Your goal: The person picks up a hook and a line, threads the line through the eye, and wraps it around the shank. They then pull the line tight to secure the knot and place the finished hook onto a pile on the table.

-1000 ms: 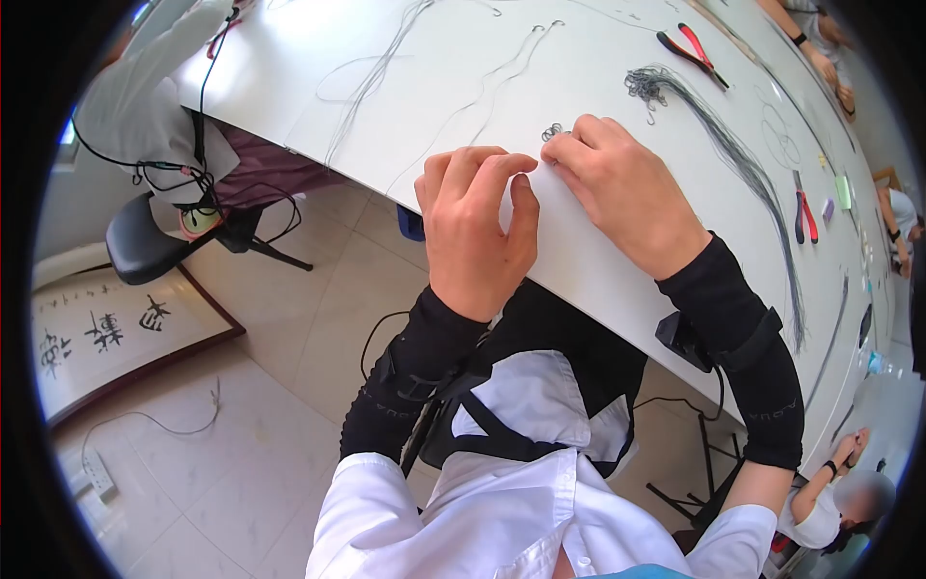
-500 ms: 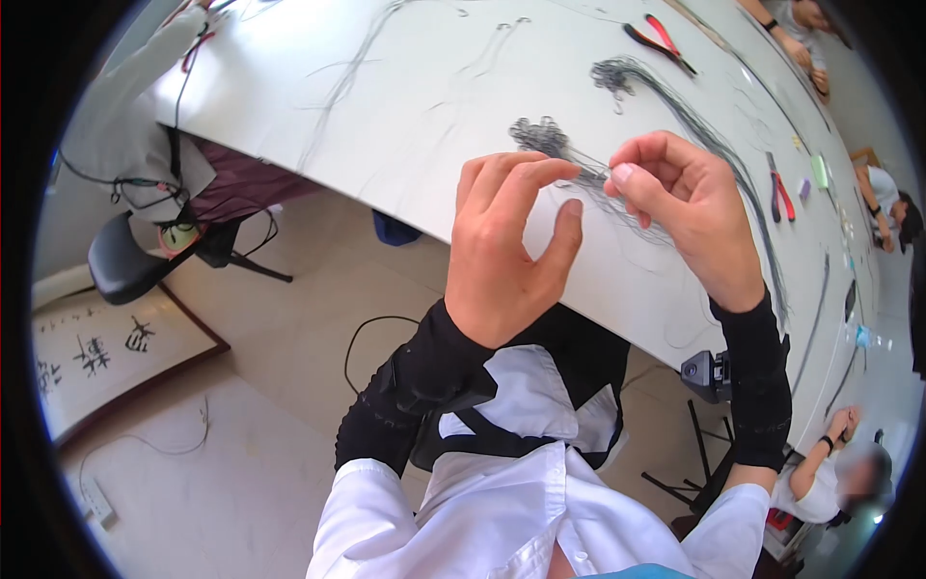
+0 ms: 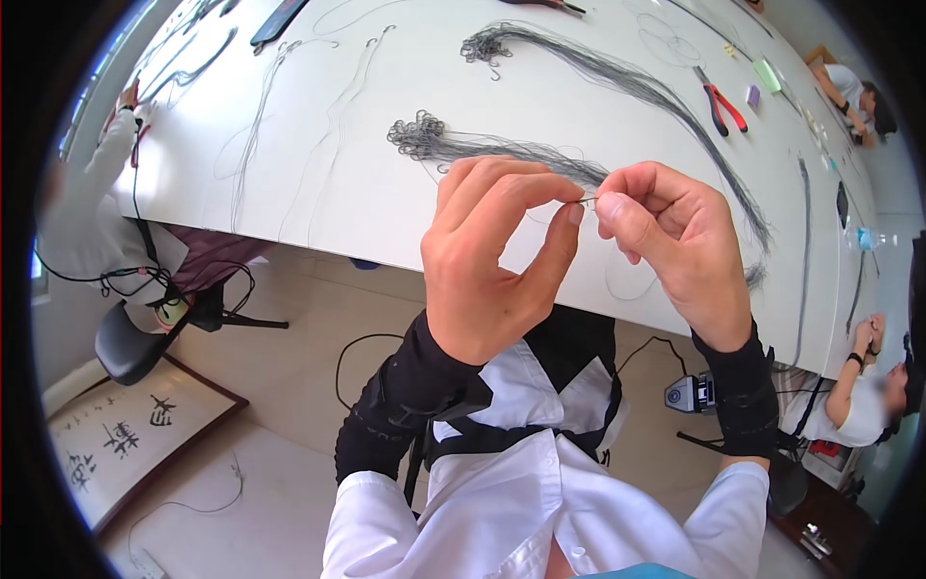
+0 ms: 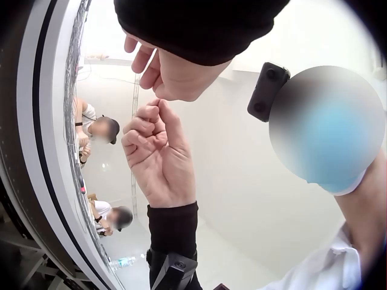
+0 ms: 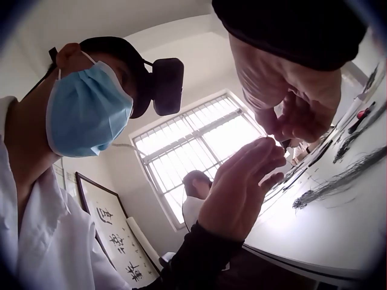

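Note:
In the head view, a thin dark piece (image 3: 590, 200), like a small hook or line end, spans both hands' fingertips. My left hand (image 3: 502, 256) pinches one end between thumb and index finger; my right hand (image 3: 685, 241) pinches the other, its remaining fingers curled. Behind the hands lies a bundle of hooks (image 3: 417, 137) with long grey lines running right, partly hidden. A second hook bundle (image 3: 487, 43) lies farther back. The wrist views show the left hand (image 4: 181, 72) and right hand (image 5: 290, 90) with fingertips close together; the piece is barely visible there.
Red-and-black pliers (image 3: 719, 104) lie at the right of the white table (image 3: 367, 207), near a purple block (image 3: 752, 95). Loose lines with hooks (image 3: 371, 58) lie on the left. Other people sit around the table; a black stool (image 3: 140, 343) stands left.
My right hand has drawn away from the near hook bundle with a thin piece. My left fingertips have closed on that piece. The head view has shifted, with the bundles now farther left.

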Motion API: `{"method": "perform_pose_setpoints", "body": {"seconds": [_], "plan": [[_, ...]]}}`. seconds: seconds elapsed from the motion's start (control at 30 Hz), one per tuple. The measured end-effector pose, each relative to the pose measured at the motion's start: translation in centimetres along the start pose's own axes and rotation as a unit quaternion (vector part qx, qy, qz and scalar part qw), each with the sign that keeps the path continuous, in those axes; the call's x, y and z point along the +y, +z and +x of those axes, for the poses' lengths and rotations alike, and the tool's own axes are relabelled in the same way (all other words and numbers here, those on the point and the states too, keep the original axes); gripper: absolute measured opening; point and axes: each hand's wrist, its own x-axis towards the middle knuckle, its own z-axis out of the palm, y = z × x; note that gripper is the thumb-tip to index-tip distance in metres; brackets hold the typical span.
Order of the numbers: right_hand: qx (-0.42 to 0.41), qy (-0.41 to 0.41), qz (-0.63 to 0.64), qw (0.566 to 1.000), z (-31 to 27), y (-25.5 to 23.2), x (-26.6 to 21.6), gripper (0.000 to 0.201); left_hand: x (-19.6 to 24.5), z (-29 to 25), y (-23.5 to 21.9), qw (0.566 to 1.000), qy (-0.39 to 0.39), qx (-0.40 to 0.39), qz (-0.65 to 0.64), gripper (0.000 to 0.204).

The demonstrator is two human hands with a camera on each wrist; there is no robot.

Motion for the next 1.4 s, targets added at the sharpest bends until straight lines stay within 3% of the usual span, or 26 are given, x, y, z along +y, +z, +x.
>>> {"method": "perform_pose_setpoints", "body": {"seconds": [0.57, 0.7, 1.1, 1.27, 1.4], "plan": [[-0.071, 0.128, 0.179, 0.973, -1.6, -1.5, 1.4, 0.030, 0.2, 0.0, 1.1, 0.995, 0.087, -0.041, 0.025, 0.024], [-0.052, 0.137, 0.171, 0.974, -1.5, -1.1, 1.6, 0.029, 0.4, 0.4, 0.7, 0.992, 0.102, -0.069, 0.034, 0.025], [-0.083, 0.151, 0.239, 0.956, -1.6, -1.6, 2.1, 0.029, 0.2, 0.2, 0.8, 0.993, 0.091, -0.078, -0.001, 0.025], [-0.083, 0.149, 0.229, 0.958, -1.8, -1.4, 1.9, 0.027, 0.4, 0.2, 0.6, 0.994, 0.049, -0.093, -0.034, 0.024], [-0.048, 0.103, 0.185, 0.976, -1.9, -1.0, 1.9, 0.021, 0.4, 0.0, 0.6, 0.994, 0.014, -0.095, -0.060, 0.024]]}}
